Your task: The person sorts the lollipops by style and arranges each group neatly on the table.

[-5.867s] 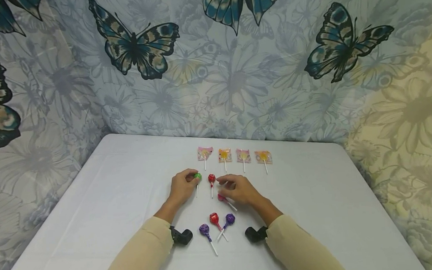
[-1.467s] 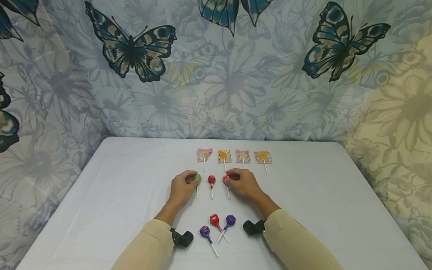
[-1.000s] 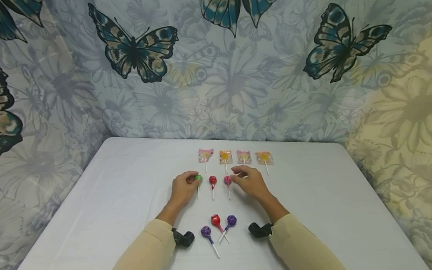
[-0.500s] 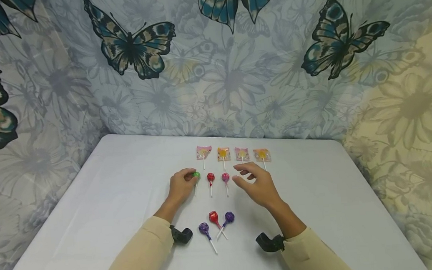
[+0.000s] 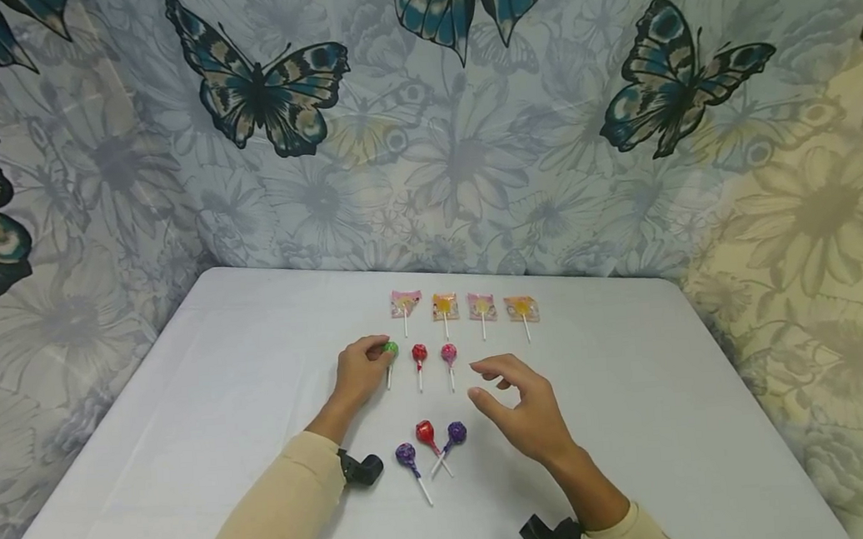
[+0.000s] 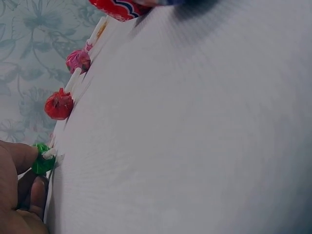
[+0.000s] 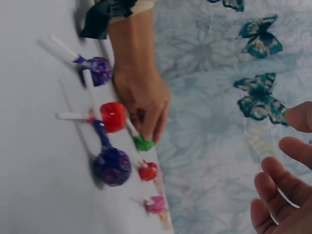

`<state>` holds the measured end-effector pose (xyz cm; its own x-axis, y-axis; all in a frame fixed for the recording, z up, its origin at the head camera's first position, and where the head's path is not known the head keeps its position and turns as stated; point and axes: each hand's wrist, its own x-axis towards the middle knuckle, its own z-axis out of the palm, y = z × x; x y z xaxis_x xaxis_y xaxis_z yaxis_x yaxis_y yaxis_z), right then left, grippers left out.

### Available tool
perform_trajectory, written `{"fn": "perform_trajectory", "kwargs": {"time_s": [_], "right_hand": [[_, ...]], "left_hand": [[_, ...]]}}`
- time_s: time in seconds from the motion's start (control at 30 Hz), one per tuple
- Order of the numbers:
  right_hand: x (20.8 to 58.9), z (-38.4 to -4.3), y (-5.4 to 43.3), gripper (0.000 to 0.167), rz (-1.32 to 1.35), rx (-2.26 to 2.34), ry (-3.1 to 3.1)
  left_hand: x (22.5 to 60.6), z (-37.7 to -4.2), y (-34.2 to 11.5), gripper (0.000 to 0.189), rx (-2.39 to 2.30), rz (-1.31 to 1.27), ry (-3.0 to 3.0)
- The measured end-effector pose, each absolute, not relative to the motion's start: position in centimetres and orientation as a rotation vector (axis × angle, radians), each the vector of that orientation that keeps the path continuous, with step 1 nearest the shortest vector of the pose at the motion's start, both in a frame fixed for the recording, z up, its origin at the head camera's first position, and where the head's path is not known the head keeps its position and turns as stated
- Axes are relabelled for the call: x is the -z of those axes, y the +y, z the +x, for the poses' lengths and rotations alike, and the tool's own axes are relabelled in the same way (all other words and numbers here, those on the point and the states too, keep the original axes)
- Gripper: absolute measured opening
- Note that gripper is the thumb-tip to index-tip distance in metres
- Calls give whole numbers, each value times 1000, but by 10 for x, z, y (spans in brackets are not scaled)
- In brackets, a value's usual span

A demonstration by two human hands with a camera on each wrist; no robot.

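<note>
My left hand [image 5: 359, 371] pinches the head of a green lollipop [image 5: 391, 349], which lies on the white table; the left wrist view shows thumb and finger on the green wrapper [image 6: 43, 165]. To its right lie a red lollipop [image 5: 419, 352] and a pink lollipop [image 5: 448, 352], sticks toward me. My right hand [image 5: 527, 405] holds nothing, its fingers spread apart, to the right of the pink one. Nearer to me are a second red lollipop [image 5: 424, 432] and a purple lollipop [image 5: 456, 433] with crossed sticks, and another purple lollipop [image 5: 405, 454] on their left.
Behind the middle row, several flat lollipops in clear pink and orange wrappers, one of them an orange lollipop [image 5: 521, 308], lie in a line. The white table [image 5: 255, 332] meets a butterfly-patterned wall covering [image 5: 462, 167] at the back.
My right hand set the pink lollipop straight beside the red one, let go of it and drew back right and toward me. My left hand stays on the green lollipop.
</note>
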<state>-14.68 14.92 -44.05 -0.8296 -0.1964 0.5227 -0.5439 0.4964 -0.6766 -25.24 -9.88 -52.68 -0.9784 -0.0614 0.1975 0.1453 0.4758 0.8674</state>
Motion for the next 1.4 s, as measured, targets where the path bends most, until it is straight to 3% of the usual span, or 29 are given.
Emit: {"fn": "perform_trajectory", "kwargs": {"time_s": [1.17,1.4], "right_hand": [[522,-137,149,36,483,-1344,-2558],[527,-140,148,36,588,-1217,-2561]], "left_hand": [[527,-251,-97,27,1518,-41,-2561],[528,-253,-98,26,1508,-37,-2552]]}}
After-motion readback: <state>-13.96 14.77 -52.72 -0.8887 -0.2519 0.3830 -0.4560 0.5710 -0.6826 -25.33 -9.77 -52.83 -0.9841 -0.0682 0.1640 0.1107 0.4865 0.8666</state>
